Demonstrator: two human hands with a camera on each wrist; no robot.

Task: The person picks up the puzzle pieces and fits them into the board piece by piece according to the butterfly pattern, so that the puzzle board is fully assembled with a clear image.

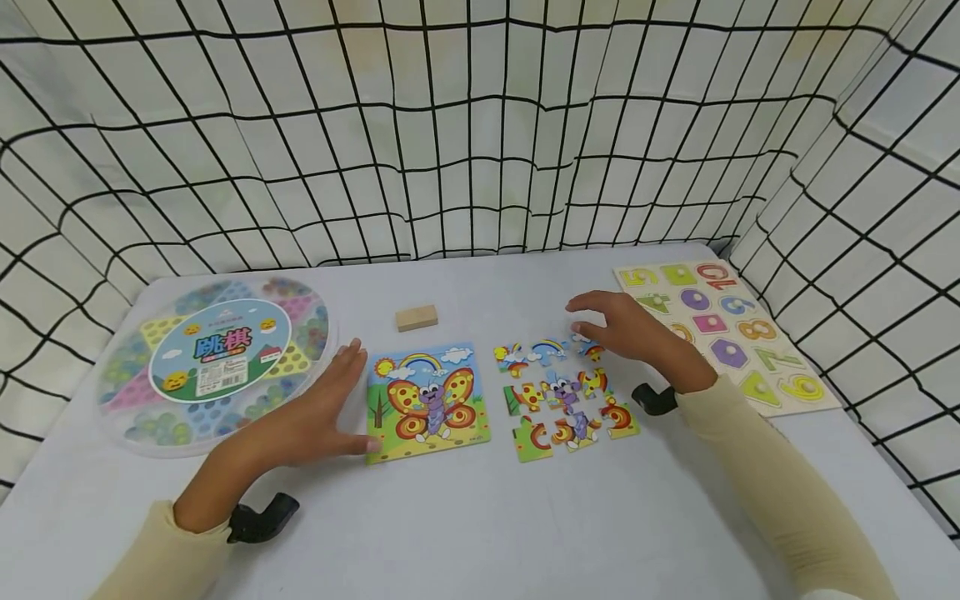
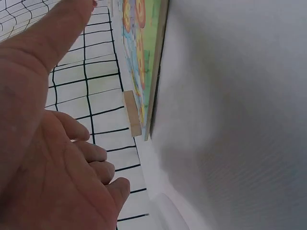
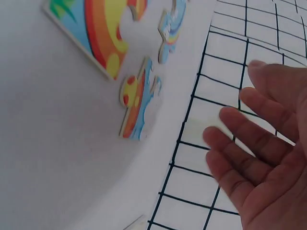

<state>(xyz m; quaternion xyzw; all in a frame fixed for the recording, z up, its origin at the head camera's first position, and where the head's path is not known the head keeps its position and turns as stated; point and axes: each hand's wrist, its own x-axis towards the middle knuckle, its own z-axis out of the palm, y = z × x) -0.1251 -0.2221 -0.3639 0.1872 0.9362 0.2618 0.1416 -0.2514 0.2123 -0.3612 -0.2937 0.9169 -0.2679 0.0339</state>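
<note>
A square butterfly picture board (image 1: 427, 379) lies on the white table, complete with rainbow, sun and tree. My left hand (image 1: 318, 421) is at its left side, fingers extended and the thumb tip right at its lower left corner. In the left wrist view the board's edge (image 2: 156, 72) shows beyond the thumb. To the right, loose jigsaw pieces (image 1: 534, 439) of the same picture lie spaced apart in rough rows. My right hand (image 1: 618, 325) hovers by the top right pieces, fingers loosely bent and holding nothing. A single corner piece (image 3: 136, 103) shows beside that hand in the right wrist view.
A small wooden block (image 1: 416, 317) lies behind the board. At left is a round clear box (image 1: 135, 425) of marbles with a blue label. A number-and-shape board (image 1: 750, 337) lies at right. Black netting (image 1: 468, 158) surrounds the table's back and sides.
</note>
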